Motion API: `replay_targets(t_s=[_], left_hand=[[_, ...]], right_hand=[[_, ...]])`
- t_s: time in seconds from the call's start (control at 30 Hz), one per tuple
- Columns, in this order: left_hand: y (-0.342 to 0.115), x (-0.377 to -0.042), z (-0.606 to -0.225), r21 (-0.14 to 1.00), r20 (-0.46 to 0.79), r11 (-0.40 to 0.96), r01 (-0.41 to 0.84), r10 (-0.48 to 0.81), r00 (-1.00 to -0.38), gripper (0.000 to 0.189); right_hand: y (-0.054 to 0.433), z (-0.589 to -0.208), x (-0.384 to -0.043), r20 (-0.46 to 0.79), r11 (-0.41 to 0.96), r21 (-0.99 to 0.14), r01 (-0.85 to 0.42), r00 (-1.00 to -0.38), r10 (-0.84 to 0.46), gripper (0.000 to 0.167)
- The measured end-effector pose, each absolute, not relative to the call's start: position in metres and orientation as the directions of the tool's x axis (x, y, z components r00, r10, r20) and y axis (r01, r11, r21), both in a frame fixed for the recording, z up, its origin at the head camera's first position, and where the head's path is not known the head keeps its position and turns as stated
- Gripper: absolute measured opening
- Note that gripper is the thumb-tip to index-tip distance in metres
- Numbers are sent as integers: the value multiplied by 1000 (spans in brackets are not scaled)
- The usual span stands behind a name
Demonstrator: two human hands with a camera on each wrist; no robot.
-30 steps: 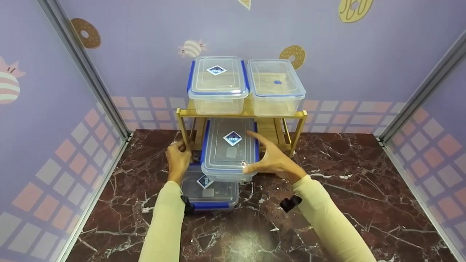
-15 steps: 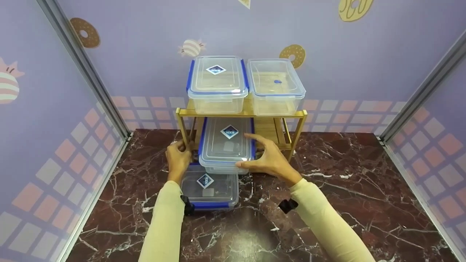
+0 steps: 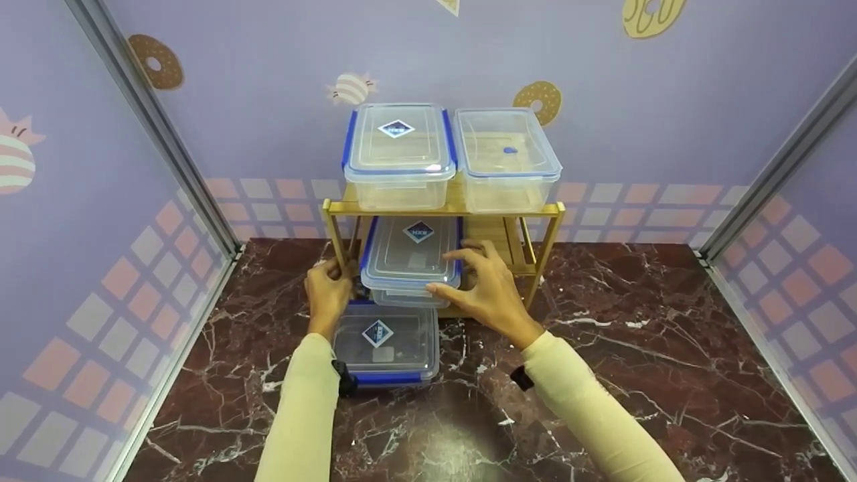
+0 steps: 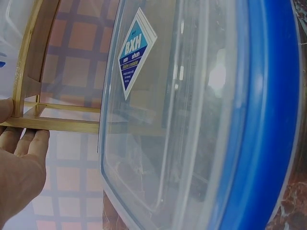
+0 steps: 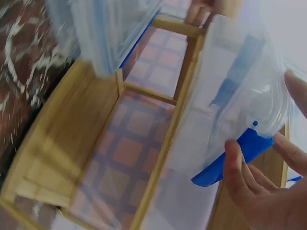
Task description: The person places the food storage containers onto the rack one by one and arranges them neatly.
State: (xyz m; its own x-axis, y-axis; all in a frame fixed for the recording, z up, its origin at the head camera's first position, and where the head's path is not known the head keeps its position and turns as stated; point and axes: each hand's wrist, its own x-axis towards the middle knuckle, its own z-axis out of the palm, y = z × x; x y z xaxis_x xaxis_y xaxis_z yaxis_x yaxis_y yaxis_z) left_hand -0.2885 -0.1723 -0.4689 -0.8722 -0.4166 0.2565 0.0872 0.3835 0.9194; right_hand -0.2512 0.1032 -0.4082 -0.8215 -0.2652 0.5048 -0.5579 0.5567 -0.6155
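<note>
Though edges blur, one container (image 3: 414, 258) seems within the right grip (image 3: 494, 294).

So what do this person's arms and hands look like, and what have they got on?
Both arms wear plain pale-yellow sleeves, long and fairly snug, ending around the wrists. A small black device sits near the left cuff, with another near the right. The left hand and right hand are both bare, without gloves. No cables show.
</note>
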Motion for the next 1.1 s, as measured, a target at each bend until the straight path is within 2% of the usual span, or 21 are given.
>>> replay_targets(t_s=[0.1, 0.27, 0.43, 0.53, 0.63, 0.8, 0.93, 1.1], left_hand=[[-172, -288, -469, 923, 252, 375, 88, -414, -875, 13], [-173, -289, -469, 926, 251, 366, 94, -407, -878, 13], [-172, -289, -468, 921, 248, 383, 78, -419, -873, 13], [-172, -289, -467, 918, 244, 391, 67, -424, -872, 14], [-172, -289, -467, 916, 235, 398, 51, -429, -872, 14], [-172, -289, -467, 916, 230, 400, 44, -430, -873, 15], [-173, -289, -467, 916, 231, 399, 44, -433, -871, 14], [-171, -288, -467, 922, 220, 384, 42, -434, -874, 14]], right_hand=[[100, -411, -251, 588, 589, -530, -610, -765, -262, 48], [92, -418, -254, 725, 585, -399, -706, -633, -269, 30], [84, -428, -257, 802, 570, -306, -762, -529, -278, 14], [80, -432, -259, 827, 584, -258, -770, -488, -279, 11], [76, -437, -262, 842, 608, -207, -766, -456, -288, 15], [72, -444, -261, 833, 681, -98, -725, -434, -343, 30], [69, -448, -259, 803, 740, -49, -671, -467, -371, 37], [64, -454, -256, 791, 770, -44, -637, -493, -362, 42]])
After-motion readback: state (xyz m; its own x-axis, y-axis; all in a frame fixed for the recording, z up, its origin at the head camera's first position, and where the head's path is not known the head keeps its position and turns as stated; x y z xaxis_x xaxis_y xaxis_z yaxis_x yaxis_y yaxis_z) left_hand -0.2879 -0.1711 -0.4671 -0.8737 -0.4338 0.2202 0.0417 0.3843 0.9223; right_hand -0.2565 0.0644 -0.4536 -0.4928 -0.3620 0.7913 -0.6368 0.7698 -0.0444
